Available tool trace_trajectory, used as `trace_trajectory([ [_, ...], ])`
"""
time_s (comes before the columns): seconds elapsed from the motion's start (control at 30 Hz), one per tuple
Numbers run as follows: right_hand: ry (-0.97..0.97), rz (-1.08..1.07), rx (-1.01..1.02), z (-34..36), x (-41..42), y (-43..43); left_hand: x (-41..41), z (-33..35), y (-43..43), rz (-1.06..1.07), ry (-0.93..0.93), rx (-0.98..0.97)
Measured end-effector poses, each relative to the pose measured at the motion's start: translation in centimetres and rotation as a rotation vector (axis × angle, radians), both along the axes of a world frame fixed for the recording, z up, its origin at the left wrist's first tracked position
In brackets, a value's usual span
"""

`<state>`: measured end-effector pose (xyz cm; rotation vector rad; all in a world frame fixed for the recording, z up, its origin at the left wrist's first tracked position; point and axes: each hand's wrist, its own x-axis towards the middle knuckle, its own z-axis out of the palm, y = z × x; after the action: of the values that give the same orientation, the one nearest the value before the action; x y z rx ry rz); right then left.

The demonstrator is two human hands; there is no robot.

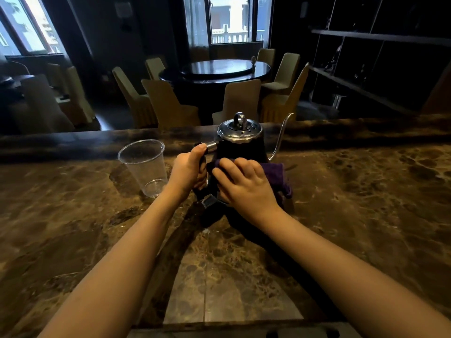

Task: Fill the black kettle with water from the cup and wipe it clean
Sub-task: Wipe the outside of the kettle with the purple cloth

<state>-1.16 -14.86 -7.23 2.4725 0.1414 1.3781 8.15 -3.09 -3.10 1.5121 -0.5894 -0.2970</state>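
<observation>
1. Standing upright on the brown marbled surface (366, 203), the black kettle (253, 148) sits at the middle of the view, its silver lid (239, 132) in place with a ring knob on top.
2. The thin gooseneck spout (280, 140) rises on the kettle's right side and curves at the tip.
3. The left hand (188, 169) is wrapped around the kettle's handle (210, 146), fingers curled tight about the dark grip, thumb lying up near its metal collar.
4. The right hand (244, 184) lies flat against the lower front of the kettle, fingers (229, 167) close together and pressing a purple cloth (275, 175) onto the body; the cloth's loose part hangs out to the right of the hand.
5. A clear plastic cup (144, 164) stands upright just left of the left hand, apart from the kettle, and looks empty apart from droplets on its wall.
6. A small dark part with a label (208, 202) shows at the kettle's foot between the two wrists; what it is cannot be told.
</observation>
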Motion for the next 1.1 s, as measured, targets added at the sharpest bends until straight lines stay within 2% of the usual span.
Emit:
trace_trajectory([
  [0.33, 0.337, 0.218, -0.307, -1.8, -2.5, -1.3, -0.1, -0.1, 0.0, -0.021, -0.02, 0.005],
  [0.47, 0.306, 0.287, -0.35, -1.1, -2.9, -2.9, 0.0, -0.2, 0.2, -0.059, -0.015, -0.005],
  [0.53, 0.181, 0.28, -0.239, 0.4, -2.8, -4.3, 0.2, -0.1, 0.5, -0.086, 0.003, -0.006],
  [0.63, 0.048, 0.261, 0.062, 3.6, -2.1, -6.1, 0.8, 0.0, 1.0, -0.15, 0.029, 0.017],
  [0.73, -0.001, 0.266, 0.267, 4.8, -1.7, -6.3, 1.2, 0.0, 1.0, -0.192, 0.048, 0.021],
  [0.8, -0.01, 0.283, 0.463, 4.0, -1.8, -5.7, 1.5, 0.0, 0.9, -0.195, 0.053, 0.027],
  [0.87, 0.021, 0.293, 0.569, 2.2, -2.3, -5.3, 1.7, -0.1, 0.9, -0.206, 0.072, 0.027],
  [0.97, 0.153, 0.292, 0.51, -0.7, -3.8, -5.7, 1.8, -0.2, 0.9, -0.231, 0.088, 0.022],
  [1.1, 0.402, 0.22, 0.17, -3.0, -6.2, -7.5, 1.9, -0.2, 0.8, -0.218, 0.085, 0.007],
])
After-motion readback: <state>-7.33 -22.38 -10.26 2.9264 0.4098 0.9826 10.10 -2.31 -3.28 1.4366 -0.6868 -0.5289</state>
